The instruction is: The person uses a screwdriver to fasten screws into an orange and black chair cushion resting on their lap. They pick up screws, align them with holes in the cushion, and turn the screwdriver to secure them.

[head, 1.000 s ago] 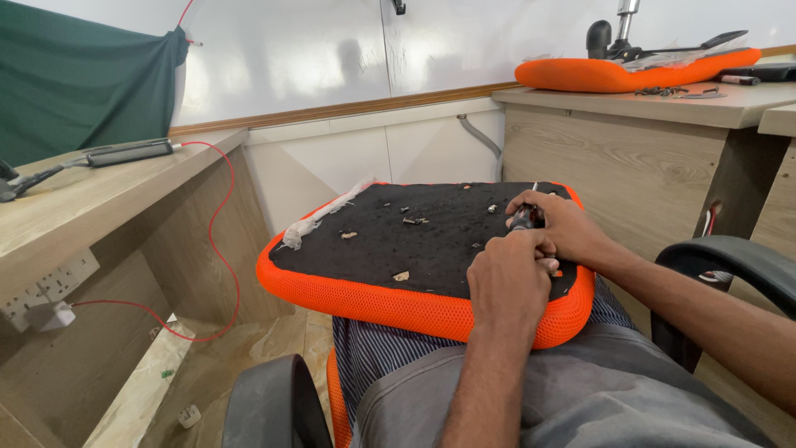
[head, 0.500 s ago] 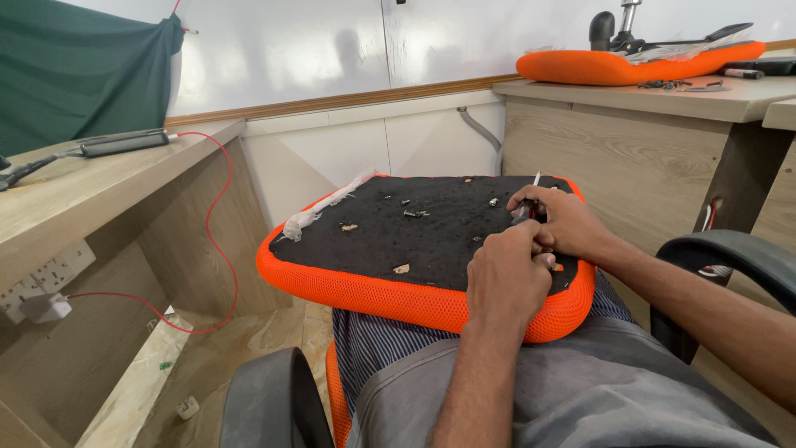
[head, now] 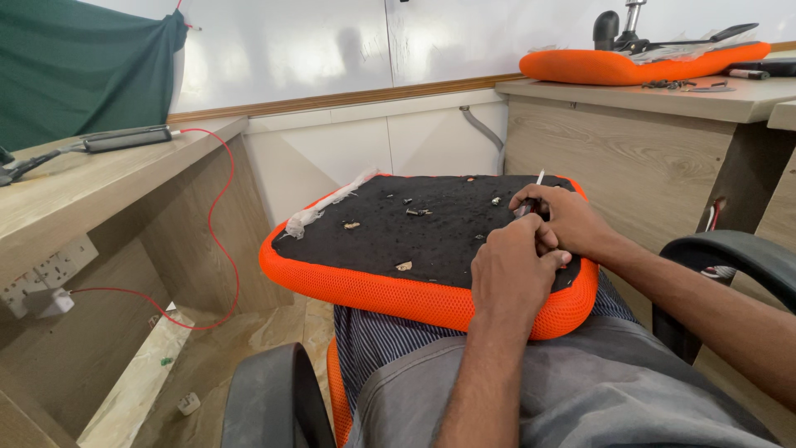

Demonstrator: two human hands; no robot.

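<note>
An orange mesh seat cushion (head: 390,290) lies upside down across my lap, its black underside (head: 414,236) facing up and dotted with several small metal bits (head: 412,212). Both hands work at its right edge. My right hand (head: 572,222) is closed around a small thin tool (head: 537,179) whose pale tip sticks up above the fingers. My left hand (head: 514,272) sits just in front of it, fingers curled down against the black surface and touching the right hand. A strip of white stuffing (head: 319,207) hangs along the cushion's left edge.
A wooden desk (head: 75,191) on the left carries a black tool (head: 124,138) with a red cable (head: 222,232). On the right desk (head: 663,99) rests another orange cushion (head: 630,66). A black chair armrest (head: 730,249) curves at my right.
Both hands stay at the cushion's right edge with only slight finger movement. The view has shifted a little.
</note>
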